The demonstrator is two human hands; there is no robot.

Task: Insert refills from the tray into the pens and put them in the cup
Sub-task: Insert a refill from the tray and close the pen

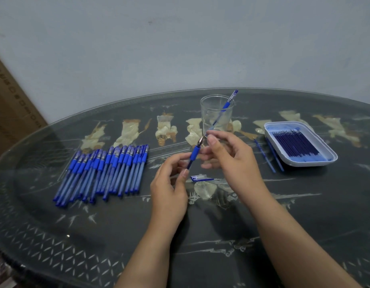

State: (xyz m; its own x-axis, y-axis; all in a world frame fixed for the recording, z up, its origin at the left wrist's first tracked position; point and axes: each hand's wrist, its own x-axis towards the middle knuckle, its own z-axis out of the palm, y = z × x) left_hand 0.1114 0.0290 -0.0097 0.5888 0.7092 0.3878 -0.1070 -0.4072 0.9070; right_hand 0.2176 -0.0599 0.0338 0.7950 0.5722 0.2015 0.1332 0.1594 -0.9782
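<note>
Centre of frame: we note the left hand [169,190] holding the pen [195,151] by its barrel, just below the blue grip. Its fingers [185,174] are curled round the barrel, thumb on top. The right hand [232,159] meets the pen's upper end, where its fingers [212,140] pinch the metal tip.

The pen's long axis runs from lower left to upper right, tip leading, lifted off the worktop [221,235]. The glass cup [216,119] stands just beyond the tip, nearly on that line, and the right hand is nearer to it.

We judge the tip is being seated. The cap [201,179] lies below the hands, still to go on. The refill tray [304,164] sits well to the right.
</note>
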